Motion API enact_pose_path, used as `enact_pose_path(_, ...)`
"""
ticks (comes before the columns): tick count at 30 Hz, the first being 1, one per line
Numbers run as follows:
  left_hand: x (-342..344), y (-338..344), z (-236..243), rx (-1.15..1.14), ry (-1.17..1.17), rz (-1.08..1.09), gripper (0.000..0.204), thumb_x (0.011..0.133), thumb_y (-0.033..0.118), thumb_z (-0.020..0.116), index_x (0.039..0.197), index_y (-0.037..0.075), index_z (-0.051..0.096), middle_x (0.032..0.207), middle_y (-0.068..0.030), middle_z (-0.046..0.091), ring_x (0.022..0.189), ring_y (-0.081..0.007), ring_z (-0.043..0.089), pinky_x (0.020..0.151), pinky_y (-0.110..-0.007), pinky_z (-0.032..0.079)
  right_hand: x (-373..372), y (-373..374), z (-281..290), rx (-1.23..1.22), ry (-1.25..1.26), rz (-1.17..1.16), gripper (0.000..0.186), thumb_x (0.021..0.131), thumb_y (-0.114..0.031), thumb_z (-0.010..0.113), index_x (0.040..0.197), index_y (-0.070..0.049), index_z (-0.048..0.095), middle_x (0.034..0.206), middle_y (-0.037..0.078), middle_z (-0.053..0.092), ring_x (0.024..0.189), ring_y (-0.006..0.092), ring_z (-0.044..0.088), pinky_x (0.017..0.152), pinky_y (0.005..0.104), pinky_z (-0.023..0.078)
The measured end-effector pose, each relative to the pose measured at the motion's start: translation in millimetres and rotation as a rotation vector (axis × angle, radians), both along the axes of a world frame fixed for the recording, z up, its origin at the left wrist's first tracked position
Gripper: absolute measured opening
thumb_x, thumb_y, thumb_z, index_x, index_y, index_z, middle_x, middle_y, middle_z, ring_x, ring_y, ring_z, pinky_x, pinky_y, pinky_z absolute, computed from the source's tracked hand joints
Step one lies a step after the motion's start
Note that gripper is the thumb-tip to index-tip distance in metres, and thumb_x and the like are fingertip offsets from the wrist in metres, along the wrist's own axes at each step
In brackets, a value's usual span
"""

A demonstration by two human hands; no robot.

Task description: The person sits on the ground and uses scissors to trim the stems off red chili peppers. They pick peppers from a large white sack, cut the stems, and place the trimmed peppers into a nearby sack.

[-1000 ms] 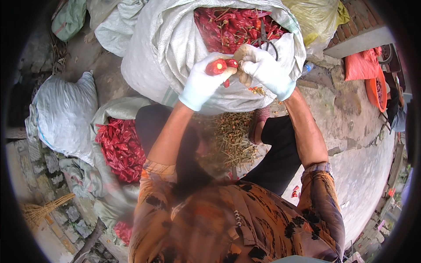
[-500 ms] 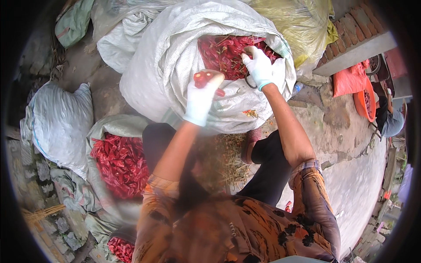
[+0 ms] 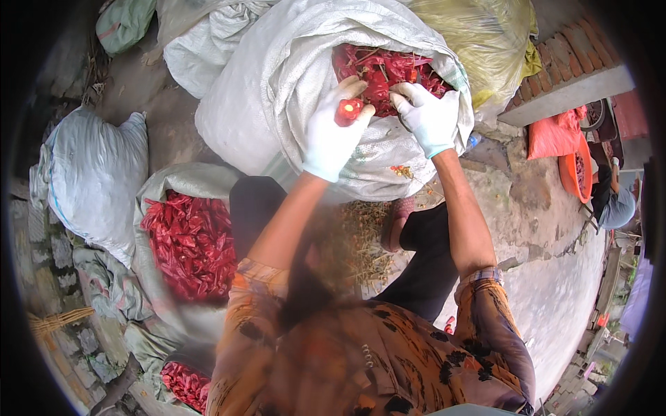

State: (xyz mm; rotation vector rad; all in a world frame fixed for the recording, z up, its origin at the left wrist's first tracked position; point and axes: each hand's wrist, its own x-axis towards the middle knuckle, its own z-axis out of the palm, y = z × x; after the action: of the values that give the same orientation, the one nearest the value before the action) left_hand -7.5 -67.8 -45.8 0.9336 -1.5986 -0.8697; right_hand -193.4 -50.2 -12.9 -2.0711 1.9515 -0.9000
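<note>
My left hand (image 3: 333,132), in a white glove, is closed on red dried peppers (image 3: 349,109), with pale cut ends showing. It is at the open mouth of a large white woven sack (image 3: 250,118) full of red peppers (image 3: 374,66). My right hand (image 3: 430,118), also gloved, sits just right of it at the same opening, fingers curled among the peppers; what they hold is hidden. A dark metal loop, possibly of scissors, lies partly hidden under the right hand. Stems and bits (image 3: 357,236) are strewn on the ground below, between my legs.
Another sack of peppers (image 3: 187,243) stands at left, near a closed white sack (image 3: 94,194). A yellow plastic bag (image 3: 472,31) is behind. At right are a brick ledge (image 3: 558,93), a red bag (image 3: 551,139), an orange tub (image 3: 570,177) and a seated person (image 3: 614,204).
My right hand reached into the sack's opening and now has curled fingers beside the left. My left hand keeps its peppers and has moved slightly up and right since half a second ago.
</note>
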Motion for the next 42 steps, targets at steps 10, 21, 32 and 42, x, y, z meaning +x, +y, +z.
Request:
enact_pose_path(10, -28.1, 5.3, -0.9, 0.359, 0.108, -0.169, 0.043, 0.083, 0.023, 0.073, 0.119, 0.004, 0.061, 0.102, -0.0096, 0.069, 0.097, -0.0204, 0.065, 0.086, -0.031, 0.050, 5.1, 20.2, 9.5, 0.066, -0.760, 0.069, 0.021, 0.087, -0.014, 0.067, 0.103, -0.001, 0.067, 0.084, 0.003, 0.066, 0.069, 0.0068, 0.057, 0.063, 0.0221, 0.047)
enact_pose_path(21, -22.2, 13.0, 18.1, 0.620, 0.208, -0.420, 0.020, 0.084, 0.012, 0.071, 0.101, 0.003, 0.064, 0.086, 0.0000, 0.065, 0.078, -0.0063, 0.059, 0.070, -0.023, 0.048, 5.4, 29.1, 26.4, 0.244, -1.142, 0.054, 0.024, 0.093, -0.016, 0.061, 0.109, 0.001, 0.064, 0.080, 0.001, 0.065, 0.050, 0.0003, 0.044, 0.044, 0.0166, 0.032)
enact_pose_path(32, -14.9, 16.0, 10.4, 0.699, 0.396, -0.551, 0.017, 0.090, 0.014, 0.060, 0.102, 0.003, 0.060, 0.089, -0.0028, 0.062, 0.076, -0.0100, 0.059, 0.067, -0.026, 0.049, -3.8, 18.9, -3.8, 0.567, -2.027, 0.146, 0.021, 0.095, -0.017, 0.057, 0.105, 0.000, 0.062, 0.068, -0.005, 0.054, 0.042, -0.0010, 0.033, 0.037, 0.0179, 0.023)
enact_pose_path(42, 8.7, 5.9, 19.8, 0.724, 0.591, -0.312, 0.007, 0.083, 0.000, 0.064, 0.083, 0.004, 0.059, 0.079, -0.0038, 0.059, 0.077, -0.0146, 0.060, 0.089, -0.045, 0.053, -28.5, 33.6, -13.7, 0.579, -0.351, 0.213, 0.030, 0.090, -0.036, 0.062, 0.104, -0.010, 0.070, 0.070, 0.001, 0.062, 0.054, 0.0095, 0.053, 0.053, 0.0269, 0.044)
